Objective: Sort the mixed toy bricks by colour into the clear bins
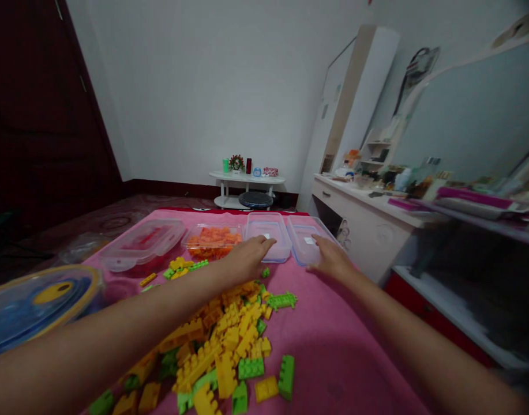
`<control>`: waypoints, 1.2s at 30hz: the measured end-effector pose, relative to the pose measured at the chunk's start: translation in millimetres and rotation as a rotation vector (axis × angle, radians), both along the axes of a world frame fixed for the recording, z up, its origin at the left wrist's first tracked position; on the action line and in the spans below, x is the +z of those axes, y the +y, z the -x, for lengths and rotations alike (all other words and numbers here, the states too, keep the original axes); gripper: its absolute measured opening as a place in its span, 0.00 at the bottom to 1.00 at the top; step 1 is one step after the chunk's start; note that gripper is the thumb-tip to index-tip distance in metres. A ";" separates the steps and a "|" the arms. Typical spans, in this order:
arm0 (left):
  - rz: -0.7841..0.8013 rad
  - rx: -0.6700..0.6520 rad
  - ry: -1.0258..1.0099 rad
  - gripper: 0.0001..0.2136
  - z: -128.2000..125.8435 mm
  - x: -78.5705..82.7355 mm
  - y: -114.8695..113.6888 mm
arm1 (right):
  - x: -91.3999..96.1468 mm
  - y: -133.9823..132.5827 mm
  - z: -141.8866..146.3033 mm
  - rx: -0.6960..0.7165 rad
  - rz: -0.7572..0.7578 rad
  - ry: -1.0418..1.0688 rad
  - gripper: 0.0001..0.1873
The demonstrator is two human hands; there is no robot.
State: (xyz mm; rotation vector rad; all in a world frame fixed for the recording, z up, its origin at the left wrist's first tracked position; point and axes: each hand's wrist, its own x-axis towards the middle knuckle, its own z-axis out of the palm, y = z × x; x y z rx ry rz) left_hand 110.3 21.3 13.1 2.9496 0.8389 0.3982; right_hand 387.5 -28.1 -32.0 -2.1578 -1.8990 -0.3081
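My left hand [246, 259] reaches across the blocks to a clear plastic container [278, 241]. Its fingers are stretched out over the near left part of that container. At the near right side of a second clear container [302, 235] is my right hand [332, 260], thumb and fingers apart. Whether either hand presses on its container, I cannot tell. A small white label shows in each container. Below my left forearm lies a heap of yellow building blocks [229, 323] mixed with green ones, such as a long green block [285, 377]. My forearm hides part of the heap.
Left of the two containers stands a clear box of orange blocks [214, 239], then a lidded clear box [145, 245] with red contents. A round blue-and-yellow tub [43, 305] is at the near left. Pink cloth [333, 346] covers the table; a dresser [368, 213] stands to the right.
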 end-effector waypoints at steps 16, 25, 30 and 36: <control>-0.064 -0.067 0.268 0.21 -51.1 -25.3 43.3 | -4.0 -22.1 -10.6 0.229 0.171 -0.162 0.23; -0.071 -0.184 0.235 0.16 -50.2 -20.5 30.8 | 5.2 -58.4 -5.6 0.216 0.210 -0.196 0.12; -0.072 -0.106 0.231 0.10 -50.2 -18.2 27.0 | 10.5 -58.6 -8.6 0.298 0.240 -0.070 0.12; -0.066 -0.071 0.257 0.10 -47.7 -16.9 26.1 | 11.2 -57.3 -11.4 0.301 0.222 0.038 0.11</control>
